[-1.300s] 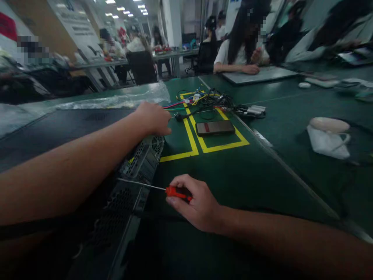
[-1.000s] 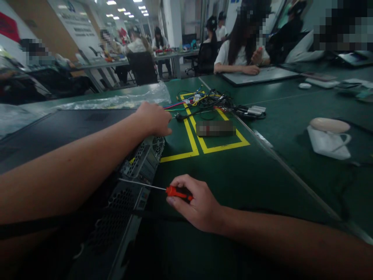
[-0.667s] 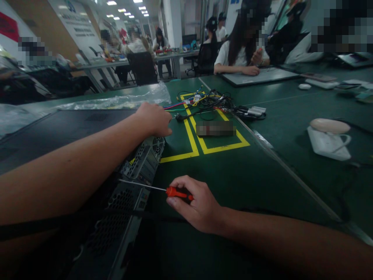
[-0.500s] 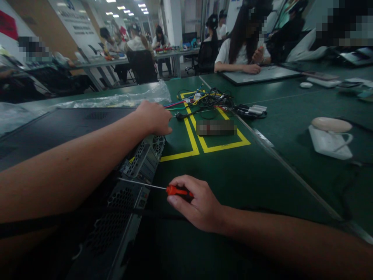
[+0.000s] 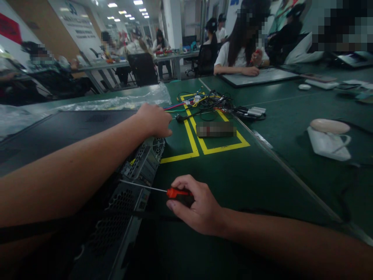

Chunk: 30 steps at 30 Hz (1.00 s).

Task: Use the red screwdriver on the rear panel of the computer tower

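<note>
A black computer case [image 5: 72,120] lies on its side at the left, its rear panel with vent holes and a round fan grille facing right. My left hand [image 5: 154,119] is closed over the far corner of the case, the thumb hanging over the rear edge; the other fingertips are partly hidden. In my right hand [image 5: 198,204] is a screwdriver [image 5: 176,192] with a red and black handle, gripped between thumb and curled fingers. Its long thin shaft points left to the rear panel [image 5: 119,202], where the tip meets a dark recess. The exact contact is too dark to make out.
Behind the case lies clear plastic wrapping [image 5: 131,97]. A tangle of cables [image 5: 215,100] and a blurred-out dark box [image 5: 216,129] sit by yellow tape [image 5: 192,140] on the green table. A white cup [image 5: 329,142] stands right. Across the table a person works at a flat panel [image 5: 262,76].
Both hands hold nearly the same places. The screwdriver and my right hand have shifted very slightly, and the view has tilted a little.
</note>
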{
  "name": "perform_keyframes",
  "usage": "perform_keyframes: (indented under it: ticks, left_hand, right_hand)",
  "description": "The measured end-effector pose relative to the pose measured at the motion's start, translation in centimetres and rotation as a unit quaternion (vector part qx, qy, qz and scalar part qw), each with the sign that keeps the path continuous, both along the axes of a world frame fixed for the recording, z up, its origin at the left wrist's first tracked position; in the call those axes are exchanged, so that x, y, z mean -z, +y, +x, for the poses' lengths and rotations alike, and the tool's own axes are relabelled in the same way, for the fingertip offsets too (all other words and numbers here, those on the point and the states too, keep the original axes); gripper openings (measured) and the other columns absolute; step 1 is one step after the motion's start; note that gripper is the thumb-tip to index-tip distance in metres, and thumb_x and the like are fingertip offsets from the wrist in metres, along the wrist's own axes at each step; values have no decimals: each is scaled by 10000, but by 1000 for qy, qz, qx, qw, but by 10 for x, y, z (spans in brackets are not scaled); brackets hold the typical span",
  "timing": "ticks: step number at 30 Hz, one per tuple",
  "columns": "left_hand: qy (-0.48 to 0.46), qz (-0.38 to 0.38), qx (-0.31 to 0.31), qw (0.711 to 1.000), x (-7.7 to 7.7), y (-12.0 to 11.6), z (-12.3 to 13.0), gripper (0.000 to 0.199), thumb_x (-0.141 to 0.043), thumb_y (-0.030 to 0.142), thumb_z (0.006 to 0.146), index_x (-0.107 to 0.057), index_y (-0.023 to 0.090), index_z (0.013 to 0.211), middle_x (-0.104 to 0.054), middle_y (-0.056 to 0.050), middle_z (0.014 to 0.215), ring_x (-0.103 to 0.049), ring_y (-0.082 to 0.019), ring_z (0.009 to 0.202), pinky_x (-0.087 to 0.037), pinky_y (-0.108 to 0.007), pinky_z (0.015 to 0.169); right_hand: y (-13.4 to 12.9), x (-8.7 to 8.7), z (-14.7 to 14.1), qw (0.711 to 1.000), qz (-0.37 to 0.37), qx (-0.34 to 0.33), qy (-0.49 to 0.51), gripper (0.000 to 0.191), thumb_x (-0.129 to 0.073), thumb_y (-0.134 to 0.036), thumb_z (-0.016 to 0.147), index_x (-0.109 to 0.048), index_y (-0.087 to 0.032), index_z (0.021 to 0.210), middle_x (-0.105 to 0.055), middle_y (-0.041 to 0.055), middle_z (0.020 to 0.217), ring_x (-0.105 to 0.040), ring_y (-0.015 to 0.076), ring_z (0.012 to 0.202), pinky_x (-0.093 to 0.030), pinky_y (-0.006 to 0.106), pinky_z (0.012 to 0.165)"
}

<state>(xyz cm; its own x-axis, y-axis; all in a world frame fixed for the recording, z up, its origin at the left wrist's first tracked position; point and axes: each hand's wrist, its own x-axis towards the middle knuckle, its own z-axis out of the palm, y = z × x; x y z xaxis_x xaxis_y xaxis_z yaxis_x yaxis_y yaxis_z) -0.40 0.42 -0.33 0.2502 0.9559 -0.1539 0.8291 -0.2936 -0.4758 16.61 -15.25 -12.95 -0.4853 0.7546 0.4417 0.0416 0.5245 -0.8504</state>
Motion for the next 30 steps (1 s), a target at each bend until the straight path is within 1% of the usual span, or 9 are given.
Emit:
perform_keyframes:
  ticks: [3, 5, 7, 11, 15, 18, 24, 30]
  left_hand:
    - [1, -2, -7, 1000, 0, 0, 0, 617, -445, 583, 823, -681, 256, 1290, -681, -140, 1293, -590, -357, 1205, -467, -511, 959]
    - [3, 2, -12, 1000, 0, -1, 0, 605, -445, 583, 825, -679, 277, 1292, -685, -121, 1291, -588, -341, 1208, -465, -496, 963]
    - [5, 5, -11, 1000, -1, -2, 1, 593, -444, 571, 827, -682, 281, 1286, -687, -119, 1289, -593, -337, 1201, -470, -491, 955]
    - [3, 0, -2, 1000, -3, -4, 2, 599, -452, 561, 822, -694, 254, 1275, -687, -151, 1288, -602, -361, 1186, -489, -497, 921]
    - [-1, 1, -12, 1000, -3, -3, 2, 599, -464, 580, 812, -690, 280, 1278, -690, -130, 1291, -591, -350, 1199, -485, -490, 935]
    - [-3, 5, -10, 1000, -2, -2, 1, 598, -462, 580, 816, -689, 277, 1279, -689, -131, 1299, -590, -347, 1199, -482, -491, 941]
    - [-5, 3, -10, 1000, -2, -2, 1, 579, -479, 569, 817, -691, 290, 1278, -698, -122, 1286, -598, -350, 1194, -480, -491, 946]
    - [10, 8, 0, 1000, -4, -5, 3, 573, -459, 543, 830, -696, 260, 1268, -697, -140, 1279, -611, -351, 1181, -497, -489, 921]
  right_hand:
    - [1, -1, 0, 1000, -6, -9, 5, 140, -655, -212, 881, -569, -200, 991, -632, -14, 801, -556, 117, 641, -463, 249, 634]
    - [1, -2, 0, 1000, -3, -14, 10, 122, -650, -217, 888, -575, -196, 981, -625, -15, 794, -546, 114, 632, -462, 250, 633]
    - [1, -3, 0, 1000, -2, -14, 9, 122, -652, -226, 892, -579, -194, 985, -627, -14, 794, -544, 115, 631, -467, 256, 639]
    - [1, -3, 0, 1000, -13, -11, -1, 128, -659, -238, 900, -583, -198, 995, -635, -10, 796, -551, 119, 635, -478, 263, 644]
    - [1, -2, 0, 1000, -10, -11, 0, 130, -657, -239, 903, -584, -198, 1002, -636, -7, 806, -554, 118, 637, -471, 257, 625]
    - [1, -2, 0, 1000, -3, -11, -3, 138, -652, -251, 906, -582, -198, 1013, -636, -4, 813, -556, 123, 647, -468, 256, 624]
    - [0, -2, 0, 1000, -19, -13, 1, 133, -658, -243, 903, -589, -191, 1004, -626, -8, 814, -559, 117, 653, -454, 244, 626]
    - [0, -2, 0, 1000, -17, -15, -1, 130, -647, -251, 911, -602, -186, 1014, -627, -6, 808, -558, 117, 649, -440, 239, 597]
